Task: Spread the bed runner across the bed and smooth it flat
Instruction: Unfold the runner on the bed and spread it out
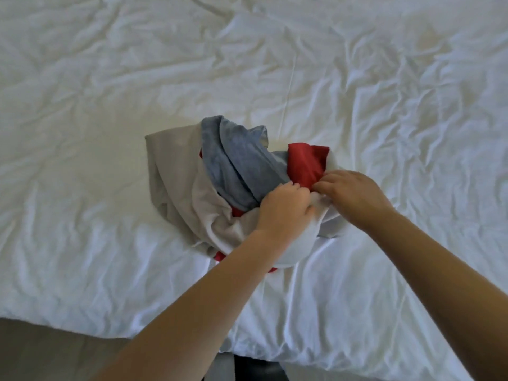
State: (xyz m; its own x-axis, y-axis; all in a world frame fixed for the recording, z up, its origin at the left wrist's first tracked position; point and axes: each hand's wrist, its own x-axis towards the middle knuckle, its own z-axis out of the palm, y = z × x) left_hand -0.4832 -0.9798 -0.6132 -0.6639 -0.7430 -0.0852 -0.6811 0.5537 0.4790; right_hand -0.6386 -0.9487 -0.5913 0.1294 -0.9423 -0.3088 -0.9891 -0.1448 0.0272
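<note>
The bed runner (220, 171) lies bunched in a heap on the white bed (110, 105), near its front edge. It shows grey, blue and red cloth with a white part underneath. My left hand (283, 207) grips the heap's right side, fingers curled into the white and red folds. My right hand (354, 193) pinches the cloth just beside it, at the edge of the red part. The two hands almost touch. Much of the runner is folded in on itself and hidden.
The wrinkled white duvet (384, 92) covers the whole bed to the left, right and far side of the heap. The bed's front edge (82, 329) runs along the bottom, with floor (41, 356) below it and a dark object (253, 367) at bottom centre.
</note>
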